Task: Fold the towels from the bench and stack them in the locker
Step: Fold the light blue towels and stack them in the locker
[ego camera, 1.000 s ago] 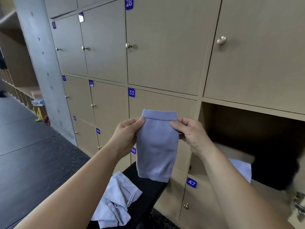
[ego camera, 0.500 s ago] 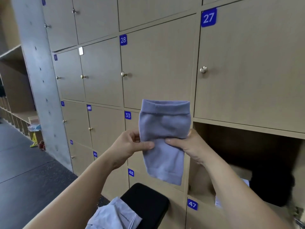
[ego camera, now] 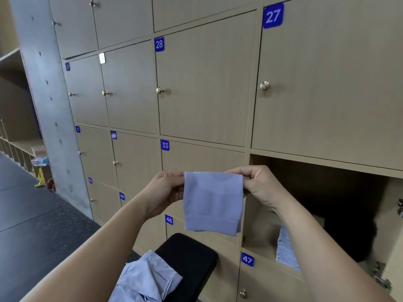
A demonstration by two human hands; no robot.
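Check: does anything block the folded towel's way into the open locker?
Nothing visible does. The folded towel, pinched by the left hand and right hand, hangs just left of the open locker, whose front is uncovered. A stack of towels sits low inside, with room above.

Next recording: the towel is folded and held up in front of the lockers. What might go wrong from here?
1. The folded lavender towel hangs only from pinches by the left hand and right hand at its top corners; the fold may drop open on the way over.
2. The stack of folded towels sits near the front edge of the open wooden locker; adding another might push it askew.
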